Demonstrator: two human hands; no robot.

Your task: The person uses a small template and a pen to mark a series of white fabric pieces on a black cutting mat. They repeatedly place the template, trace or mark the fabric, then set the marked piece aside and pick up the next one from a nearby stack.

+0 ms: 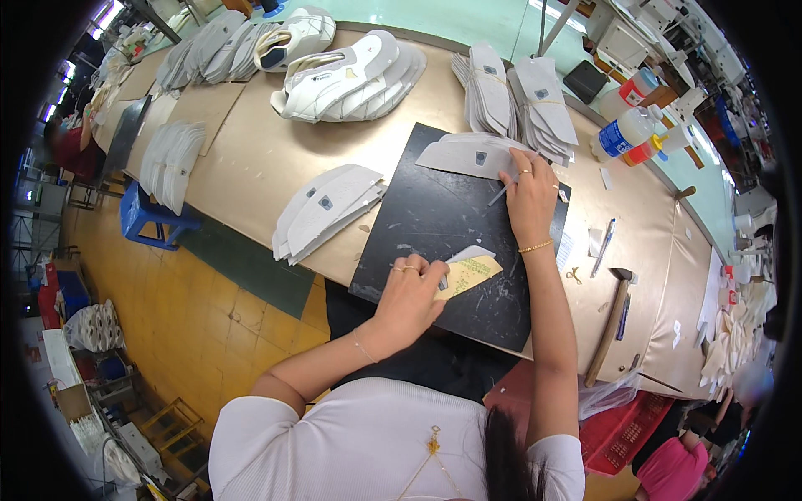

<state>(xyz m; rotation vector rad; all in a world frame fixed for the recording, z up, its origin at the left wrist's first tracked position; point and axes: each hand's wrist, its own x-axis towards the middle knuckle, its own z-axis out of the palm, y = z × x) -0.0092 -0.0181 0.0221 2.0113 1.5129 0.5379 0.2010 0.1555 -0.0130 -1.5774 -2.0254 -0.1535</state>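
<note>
My left hand [409, 292] is closed on a yellow paper template [474, 274] with handwriting on it. A grey shoe-upper piece [472, 252] shows along the template's upper edge. Both lie over a dark cutting board [439, 215] with scuffs. My right hand [532, 192] reaches to the board's far side, its bent fingertips on a fanned stack of curved grey pieces [455, 155]. A thin, pale stick like a pen refill [499, 195] sticks out from under those fingers. The top grey piece carries a small dark patch [480, 158]. How the fingers grip the stick is partly hidden.
Left of the board lies another grey stack [322, 210]. Behind stand white shoe uppers [355, 79] and tied grey bundles [489, 88]. Bottles [622, 134] stand at the far right; a hammer [608, 326] and a pen [603, 248] lie nearer. A blue stool [154, 215] stands left.
</note>
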